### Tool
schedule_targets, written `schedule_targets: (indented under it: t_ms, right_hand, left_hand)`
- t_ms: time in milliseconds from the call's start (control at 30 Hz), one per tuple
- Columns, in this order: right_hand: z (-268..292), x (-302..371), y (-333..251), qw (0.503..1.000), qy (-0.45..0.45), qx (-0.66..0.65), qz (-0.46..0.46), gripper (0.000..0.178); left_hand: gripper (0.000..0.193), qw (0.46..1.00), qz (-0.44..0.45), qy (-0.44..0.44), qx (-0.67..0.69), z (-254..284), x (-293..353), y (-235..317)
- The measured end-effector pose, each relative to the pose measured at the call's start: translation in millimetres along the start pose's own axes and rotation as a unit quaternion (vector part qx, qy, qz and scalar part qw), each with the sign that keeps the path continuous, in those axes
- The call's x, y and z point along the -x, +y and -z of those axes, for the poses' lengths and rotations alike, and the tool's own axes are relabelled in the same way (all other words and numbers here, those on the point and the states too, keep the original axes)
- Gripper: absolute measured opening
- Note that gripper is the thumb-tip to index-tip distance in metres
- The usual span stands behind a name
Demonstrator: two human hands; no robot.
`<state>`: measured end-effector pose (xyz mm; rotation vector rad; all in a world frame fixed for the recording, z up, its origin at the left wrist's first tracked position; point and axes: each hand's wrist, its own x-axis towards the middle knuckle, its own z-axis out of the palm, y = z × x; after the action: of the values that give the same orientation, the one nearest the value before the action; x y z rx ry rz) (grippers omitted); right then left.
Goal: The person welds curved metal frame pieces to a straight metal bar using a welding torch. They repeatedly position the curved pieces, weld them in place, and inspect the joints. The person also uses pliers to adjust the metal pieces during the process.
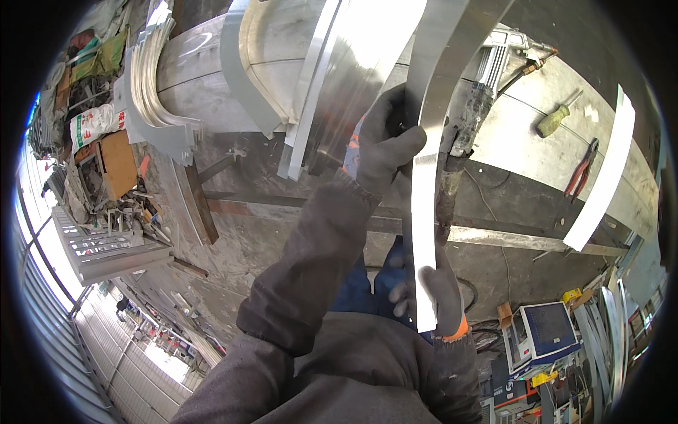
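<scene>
While a stack (152, 88) of bent metal and a curved piece (233, 63) lie at the left of the desk (512, 145), with long sheets (346, 85) beside them, the gloved left hand (379, 154) stands at the left edge of the strip (425, 233), thumb pressed there and fingers curled, partly hidden, in what looks like a pinch. The strip runs from over the desk down past its near edge. It should be light, stiff edgewise yet springy across its flat face, and smooth enough to slip; its thin edges may be sharp, so a hold at two places well apart should serve best. Long and narrow, it is grey and curved towards the top, glaring white below. Near its lower end the right hand (446, 302) grips it, fingers wrapping round to its left side. Farther right lie a power tool (467, 109), a screwdriver (554, 122), pliers (581, 172) and a bright band (606, 169).
</scene>
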<state>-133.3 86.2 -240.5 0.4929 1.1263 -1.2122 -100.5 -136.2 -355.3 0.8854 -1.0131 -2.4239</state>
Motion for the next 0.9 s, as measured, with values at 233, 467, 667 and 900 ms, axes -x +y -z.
schedule_targets:
  t_ms: [233, 467, 667, 900]
  right_hand:
    - [-27.1, 23.8, -8.9, 0.998, 0.022, 0.053, 0.026, 0.043]
    - [-39.1, 35.6, -7.1, 0.999, 0.023, -0.019, 0.019, 0.035]
    - [-33.8, 36.9, -9.9, 0.996, 0.006, -0.087, -0.02, 0.036]
    - [-3.0, 36.1, 5.1, 0.986, -0.027, -0.152, -0.066, 0.033]
  left_hand:
    - [0.072, 0.998, 0.021, 0.0, 0.06, -6.0, -3.7, 5.7]
    - [0.087, 0.994, 0.053, -0.023, 0.091, -8.1, 2.5, 4.3]
    - [0.085, 0.997, 0.058, -0.001, 0.06, -7.5, 2.1, 2.0]
    - [0.031, 0.964, 0.121, 0.127, -0.199, -13.7, 30.5, -22.0]
